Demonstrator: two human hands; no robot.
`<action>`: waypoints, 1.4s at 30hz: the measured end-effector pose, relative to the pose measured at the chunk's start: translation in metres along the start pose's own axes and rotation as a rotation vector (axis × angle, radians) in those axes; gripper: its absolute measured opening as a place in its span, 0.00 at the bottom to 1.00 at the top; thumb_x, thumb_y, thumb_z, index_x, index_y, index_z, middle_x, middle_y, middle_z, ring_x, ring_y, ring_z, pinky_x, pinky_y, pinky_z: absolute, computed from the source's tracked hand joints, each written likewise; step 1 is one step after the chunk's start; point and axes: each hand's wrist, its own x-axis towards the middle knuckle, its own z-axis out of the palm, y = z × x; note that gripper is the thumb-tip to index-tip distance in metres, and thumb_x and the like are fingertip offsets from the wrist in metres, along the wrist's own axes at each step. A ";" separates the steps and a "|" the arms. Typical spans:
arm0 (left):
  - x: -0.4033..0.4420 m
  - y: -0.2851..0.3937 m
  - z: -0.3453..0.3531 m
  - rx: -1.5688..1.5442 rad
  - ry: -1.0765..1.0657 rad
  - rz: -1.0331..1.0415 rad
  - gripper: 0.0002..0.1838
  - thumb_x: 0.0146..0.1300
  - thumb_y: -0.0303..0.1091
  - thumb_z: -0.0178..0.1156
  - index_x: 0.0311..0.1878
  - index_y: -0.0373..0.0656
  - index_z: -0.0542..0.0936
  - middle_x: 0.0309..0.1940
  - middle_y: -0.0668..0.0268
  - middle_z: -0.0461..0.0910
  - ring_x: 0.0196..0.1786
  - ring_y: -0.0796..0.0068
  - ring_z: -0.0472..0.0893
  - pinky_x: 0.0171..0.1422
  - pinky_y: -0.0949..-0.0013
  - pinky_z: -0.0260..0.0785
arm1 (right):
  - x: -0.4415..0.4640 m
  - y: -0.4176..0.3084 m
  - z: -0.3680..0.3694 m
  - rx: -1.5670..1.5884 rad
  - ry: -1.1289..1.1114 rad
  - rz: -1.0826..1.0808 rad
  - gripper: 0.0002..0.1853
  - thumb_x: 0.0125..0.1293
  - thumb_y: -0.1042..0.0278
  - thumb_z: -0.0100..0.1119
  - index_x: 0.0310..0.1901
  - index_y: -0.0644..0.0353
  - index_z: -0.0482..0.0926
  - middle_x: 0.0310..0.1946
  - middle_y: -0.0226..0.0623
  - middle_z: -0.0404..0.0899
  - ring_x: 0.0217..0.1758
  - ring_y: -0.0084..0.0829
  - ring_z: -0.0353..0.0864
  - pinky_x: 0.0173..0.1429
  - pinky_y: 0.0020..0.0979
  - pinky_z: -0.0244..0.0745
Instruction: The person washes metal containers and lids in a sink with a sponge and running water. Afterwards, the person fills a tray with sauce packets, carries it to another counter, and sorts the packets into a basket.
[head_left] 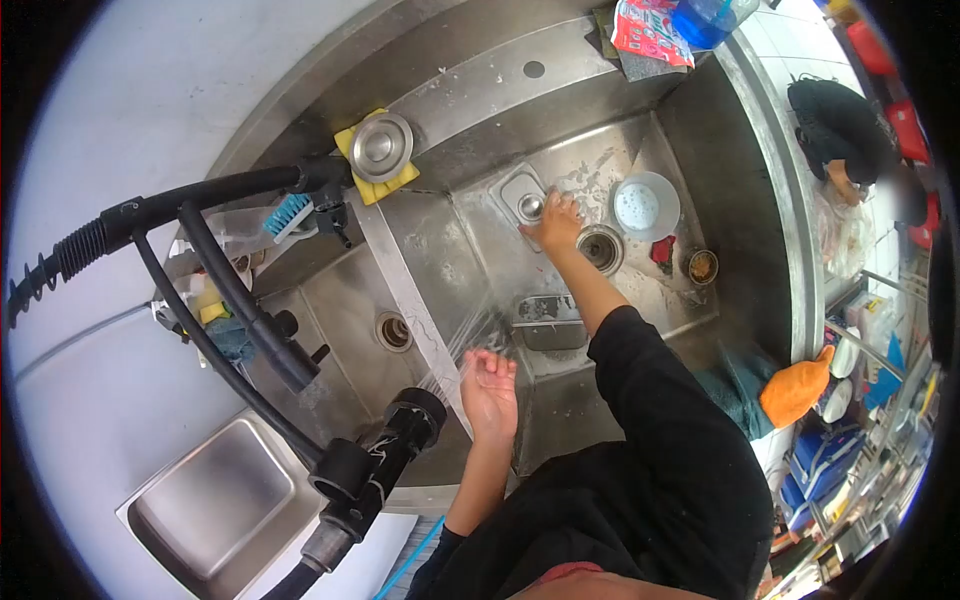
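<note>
Deep in the sink my right hand [558, 222] grips the near right corner of a small steel pan [512, 186], thumb and fingers on its edge. A small round metal piece [530, 206] shows inside the pan's outline. My left hand [490, 392] is palm up in water spraying from the black spray head [416, 416]. Its fingers are slightly curled and nothing is in them. Another steel pan [552, 325] lies in the basin below my right forearm. Right of that hand are the drain [600, 248] and a white tub [645, 206] with bubbly liquid.
A red object [662, 252] and a small cup of brown bits [702, 266] lie in the basin. A round steel lid [380, 147] rests on a yellow sponge on the ledge. A large steel pan [212, 500] stands at lower left. Another person [845, 130] is at far right.
</note>
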 end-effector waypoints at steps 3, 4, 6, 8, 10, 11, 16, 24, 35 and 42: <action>0.004 -0.002 -0.008 0.065 -0.030 -0.010 0.07 0.71 0.37 0.50 0.38 0.45 0.71 0.28 0.71 0.66 0.32 0.77 0.66 0.48 0.68 0.64 | 0.005 0.002 0.002 0.195 -0.144 0.014 0.51 0.44 0.41 0.72 0.65 0.59 0.58 0.53 0.54 0.73 0.56 0.47 0.74 0.53 0.43 0.72; 0.005 -0.003 -0.010 0.101 -0.077 -0.008 0.07 0.71 0.37 0.50 0.38 0.45 0.71 0.28 0.71 0.67 0.34 0.76 0.68 0.50 0.67 0.65 | 0.007 0.009 0.006 0.370 -0.230 0.007 0.46 0.46 0.42 0.72 0.62 0.60 0.63 0.46 0.54 0.78 0.49 0.45 0.79 0.50 0.42 0.74; 0.017 -0.010 -0.022 0.214 -0.125 0.034 0.09 0.71 0.38 0.49 0.44 0.43 0.72 0.35 0.68 0.71 0.42 0.75 0.70 0.57 0.66 0.63 | 0.003 0.022 0.019 0.502 -0.173 -0.107 0.37 0.51 0.45 0.68 0.56 0.61 0.69 0.42 0.52 0.79 0.46 0.47 0.80 0.48 0.41 0.74; 0.022 -0.016 -0.025 0.324 -0.167 0.080 0.12 0.71 0.38 0.49 0.49 0.41 0.72 0.42 0.65 0.74 0.49 0.74 0.73 0.63 0.65 0.61 | -0.014 0.028 0.013 0.631 -0.121 -0.227 0.28 0.56 0.47 0.65 0.50 0.63 0.75 0.38 0.51 0.81 0.44 0.49 0.81 0.47 0.41 0.73; 0.030 -0.028 -0.013 0.665 -0.002 0.265 0.20 0.70 0.39 0.51 0.58 0.36 0.69 0.58 0.58 0.70 0.64 0.67 0.67 0.71 0.65 0.54 | -0.044 0.032 -0.025 0.792 -0.084 -0.237 0.20 0.62 0.51 0.60 0.39 0.63 0.79 0.35 0.51 0.81 0.43 0.49 0.81 0.46 0.41 0.73; 0.034 -0.032 -0.011 0.654 -0.006 0.272 0.20 0.70 0.39 0.51 0.58 0.36 0.69 0.58 0.58 0.70 0.64 0.67 0.67 0.71 0.65 0.54 | -0.059 0.035 -0.041 0.786 -0.079 -0.248 0.20 0.62 0.51 0.60 0.39 0.63 0.79 0.35 0.51 0.81 0.43 0.49 0.81 0.46 0.41 0.73; 0.048 -0.041 -0.002 0.418 -0.127 0.089 0.23 0.72 0.46 0.48 0.58 0.35 0.69 0.53 0.60 0.75 0.56 0.72 0.74 0.61 0.68 0.65 | -0.141 0.033 -0.097 0.788 -0.128 -0.255 0.16 0.66 0.56 0.57 0.39 0.63 0.78 0.29 0.50 0.81 0.36 0.50 0.81 0.42 0.41 0.73; 0.044 -0.054 -0.024 0.447 -0.171 0.097 0.19 0.72 0.42 0.48 0.56 0.38 0.71 0.50 0.60 0.78 0.52 0.66 0.78 0.58 0.62 0.70 | -0.165 -0.016 -0.117 0.645 0.108 -0.848 0.24 0.63 0.67 0.54 0.61 0.62 0.69 0.56 0.50 0.73 0.61 0.49 0.70 0.65 0.41 0.65; 0.044 -0.005 -0.023 0.262 -0.293 -0.328 0.17 0.69 0.42 0.47 0.52 0.40 0.73 0.47 0.56 0.79 0.49 0.60 0.80 0.56 0.54 0.73 | -0.206 0.055 -0.159 0.113 0.143 -1.365 0.21 0.62 0.64 0.53 0.58 0.56 0.72 0.59 0.38 0.73 0.64 0.35 0.71 0.67 0.35 0.65; 0.029 -0.006 0.019 0.338 -0.168 -0.101 0.25 0.68 0.49 0.48 0.59 0.41 0.70 0.53 0.59 0.76 0.56 0.62 0.75 0.62 0.56 0.64 | -0.192 0.056 -0.189 0.850 0.178 -0.906 0.14 0.59 0.67 0.62 0.46 0.60 0.79 0.41 0.36 0.82 0.43 0.28 0.82 0.45 0.30 0.78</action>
